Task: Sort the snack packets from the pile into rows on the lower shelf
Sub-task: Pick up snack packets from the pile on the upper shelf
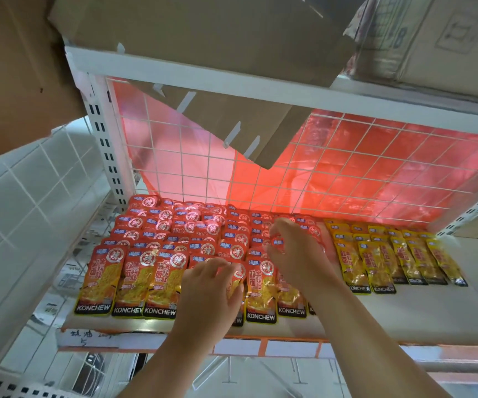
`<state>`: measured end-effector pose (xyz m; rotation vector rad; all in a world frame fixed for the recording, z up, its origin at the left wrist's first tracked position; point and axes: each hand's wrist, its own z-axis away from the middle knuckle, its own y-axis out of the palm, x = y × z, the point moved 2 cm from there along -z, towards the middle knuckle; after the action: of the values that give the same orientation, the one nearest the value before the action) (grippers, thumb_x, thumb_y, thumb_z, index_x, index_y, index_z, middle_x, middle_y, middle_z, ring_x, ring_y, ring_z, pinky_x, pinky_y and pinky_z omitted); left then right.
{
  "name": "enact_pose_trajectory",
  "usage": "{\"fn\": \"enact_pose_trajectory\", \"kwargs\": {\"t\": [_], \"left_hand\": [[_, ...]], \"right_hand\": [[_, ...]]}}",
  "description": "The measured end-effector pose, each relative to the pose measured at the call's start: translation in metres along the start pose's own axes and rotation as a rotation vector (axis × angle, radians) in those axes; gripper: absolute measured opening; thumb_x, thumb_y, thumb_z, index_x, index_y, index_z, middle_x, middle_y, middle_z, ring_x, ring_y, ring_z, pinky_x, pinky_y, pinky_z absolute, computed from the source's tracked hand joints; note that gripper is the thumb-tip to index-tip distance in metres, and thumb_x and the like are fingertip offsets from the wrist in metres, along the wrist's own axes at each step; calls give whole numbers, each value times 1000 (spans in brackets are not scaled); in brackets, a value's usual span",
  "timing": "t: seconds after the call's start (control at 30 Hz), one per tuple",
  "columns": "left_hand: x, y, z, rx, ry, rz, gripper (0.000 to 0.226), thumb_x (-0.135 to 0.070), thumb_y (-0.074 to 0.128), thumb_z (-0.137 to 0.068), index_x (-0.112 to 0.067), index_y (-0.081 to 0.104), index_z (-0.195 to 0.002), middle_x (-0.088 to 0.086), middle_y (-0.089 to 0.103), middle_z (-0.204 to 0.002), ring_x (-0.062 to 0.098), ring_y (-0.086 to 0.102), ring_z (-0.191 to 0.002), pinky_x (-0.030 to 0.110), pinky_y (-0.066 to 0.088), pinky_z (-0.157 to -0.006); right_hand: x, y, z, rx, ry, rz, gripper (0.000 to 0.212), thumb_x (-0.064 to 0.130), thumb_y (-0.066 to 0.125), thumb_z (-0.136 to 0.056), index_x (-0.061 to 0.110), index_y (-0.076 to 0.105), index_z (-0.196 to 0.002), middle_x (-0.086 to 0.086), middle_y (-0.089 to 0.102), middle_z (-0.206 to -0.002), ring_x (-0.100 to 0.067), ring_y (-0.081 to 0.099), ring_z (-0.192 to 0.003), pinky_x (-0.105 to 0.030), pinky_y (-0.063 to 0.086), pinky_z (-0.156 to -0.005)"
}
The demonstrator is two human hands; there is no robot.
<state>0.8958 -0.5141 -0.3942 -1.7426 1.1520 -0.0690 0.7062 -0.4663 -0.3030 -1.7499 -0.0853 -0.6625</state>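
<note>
Fingertips of the right hand (295, 251) pinch a small red packet (277, 242) above the red rows (174, 245) on the lower shelf (404, 314), while the left hand (209, 291) lies spread on a front-row packet (236, 278), mostly covering it, yellow rows (390, 254) to the right.

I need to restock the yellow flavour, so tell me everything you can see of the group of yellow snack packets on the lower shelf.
The yellow glossy foil snack packets lie flat at the right end of the white lower shelf, in overlapping rows that run back toward the white wire grid panel. Each has a small blue logo at the top, red characters and golden food printed on it, and a dark band at the bottom; "KONCHEW" reads on two front ones. They border the red glossy snack packets on their left. Neither hand touches them.
</note>
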Motion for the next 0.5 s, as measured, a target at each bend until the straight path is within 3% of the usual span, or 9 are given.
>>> {"fn": "enact_pose_trajectory", "kwargs": {"t": [0.07, 0.2, 0.3, 0.4, 0.5], "left_hand": [[-8, -12, -17, -38, -18, 50, 30, -30, 76, -85, -23, 74, -114, -6, 68, -111, 21, 66, -101, 44, 49, -88], [-38, -49, -65, -64, -1, 157, 32, -34, 66, -90, -21, 73, -118, -3, 71, -113, 20, 63, -104, 42, 49, -93], [-69, -76, -94, -82, 29, 220, 33, -35, 65, -90, -22, 73, -120, -4, 71, -111, 16, 57, -104, 35, 47, -92], [-112, -98, -118, -115, 92, 231, 31, -37, 64, -90, -25, 75, -117, -6, 70, -110, 14, 58, -104, 25, 41, -92], [-175, -112, -135, -142, 212, 273, 28, -34, 66, -90, -22, 76, -114, -6, 71, -108, 19, 63, -101, 30, 47, -93]], "right_hand": [[-1, -15, 2, -24, 7, -4, 21, 35, 66, -95, 34, 58, -114, 23, 53, -117, 12, 45, -91, -11, 33, -73], [-1, -58, 7, -117, -36, -24, 21, 27, 67, -94, 25, 62, -115, 11, 59, -120, -10, 57, -106, -24, 37, -80], [-2, -95, 16, -207, -80, -66, 26, 28, 67, -93, 23, 63, -118, 10, 60, -120, -8, 54, -109, -23, 37, -85], [-9, -137, 29, -325, -139, -73, 30, 32, 65, -90, 20, 65, -117, 13, 60, -116, 0, 51, -109, -9, 31, -90], [-29, -190, 54, -446, -152, -67, 32, 34, 63, -86, 21, 66, -115, 16, 58, -112, 5, 47, -105, 0, 26, -92]]}}
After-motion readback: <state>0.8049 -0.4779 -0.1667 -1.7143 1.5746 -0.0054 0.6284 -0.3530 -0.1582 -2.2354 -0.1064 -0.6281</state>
